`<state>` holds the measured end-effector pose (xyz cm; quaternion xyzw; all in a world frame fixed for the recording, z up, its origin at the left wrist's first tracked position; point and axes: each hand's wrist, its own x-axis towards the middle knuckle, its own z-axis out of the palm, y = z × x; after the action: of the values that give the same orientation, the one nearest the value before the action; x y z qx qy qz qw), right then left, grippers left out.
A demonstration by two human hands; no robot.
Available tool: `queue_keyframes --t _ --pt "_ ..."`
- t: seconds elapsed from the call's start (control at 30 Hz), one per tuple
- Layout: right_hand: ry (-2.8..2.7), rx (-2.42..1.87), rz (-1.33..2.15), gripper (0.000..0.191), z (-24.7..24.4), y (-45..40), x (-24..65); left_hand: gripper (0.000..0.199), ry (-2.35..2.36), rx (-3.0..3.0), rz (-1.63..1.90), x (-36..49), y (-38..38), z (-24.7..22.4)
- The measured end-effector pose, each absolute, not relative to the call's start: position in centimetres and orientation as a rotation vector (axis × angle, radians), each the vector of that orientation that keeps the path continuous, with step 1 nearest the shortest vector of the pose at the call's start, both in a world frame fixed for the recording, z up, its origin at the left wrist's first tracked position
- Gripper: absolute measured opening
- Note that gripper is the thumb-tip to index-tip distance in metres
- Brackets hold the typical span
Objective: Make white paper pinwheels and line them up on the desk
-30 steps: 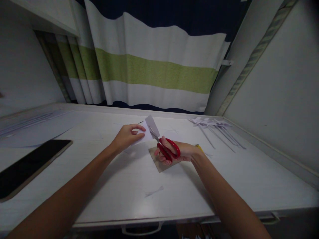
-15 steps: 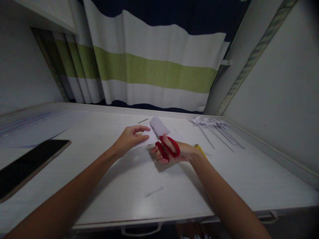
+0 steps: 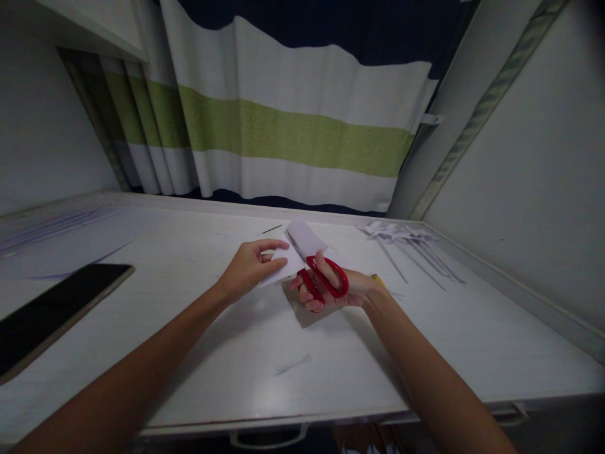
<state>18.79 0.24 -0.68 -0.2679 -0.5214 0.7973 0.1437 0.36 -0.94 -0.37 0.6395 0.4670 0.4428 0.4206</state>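
Note:
My left hand (image 3: 253,265) pinches a white sheet of paper (image 3: 289,261) between thumb and fingers. Red-handled scissors (image 3: 338,284) are in my right hand (image 3: 326,290), with the thumb through one loop and fingers at the other. The blades are mostly hidden by the paper, and a cut flap (image 3: 307,238) stands up beyond them. Beneath my right hand, a grey-brown card (image 3: 302,313) lies on the white desk (image 3: 212,372).
A dark tablet or phone (image 3: 57,309) lies at the left, with paper sheets (image 3: 51,239) behind it. Several paper pieces with long stems (image 3: 406,236) are at the back right. Near my right wrist is a yellow object (image 3: 377,278). Thin scraps (image 3: 293,364) lie in front.
Both hands and the paper have shifted slightly to the right. The scissor handles have spread a little, and the cut flap has moved right.

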Motion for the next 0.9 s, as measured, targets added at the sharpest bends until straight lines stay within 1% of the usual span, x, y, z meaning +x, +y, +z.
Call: queue_keyframes --t 0.27,0.67,0.9 --pt "-1.491 -0.836 2.293 0.065 -0.77 0.25 18.83 0.038 1.207 1.735 1.091 0.16 -0.89 -0.4" --pt "-1.566 -0.792 2.245 0.066 -1.05 0.25 18.73 0.039 1.192 1.654 1.095 0.28 -0.97 -0.42" --pt "-1.617 -0.783 2.17 0.062 -1.22 0.14 18.5 0.039 1.181 1.613 1.109 0.38 -1.07 -0.27"
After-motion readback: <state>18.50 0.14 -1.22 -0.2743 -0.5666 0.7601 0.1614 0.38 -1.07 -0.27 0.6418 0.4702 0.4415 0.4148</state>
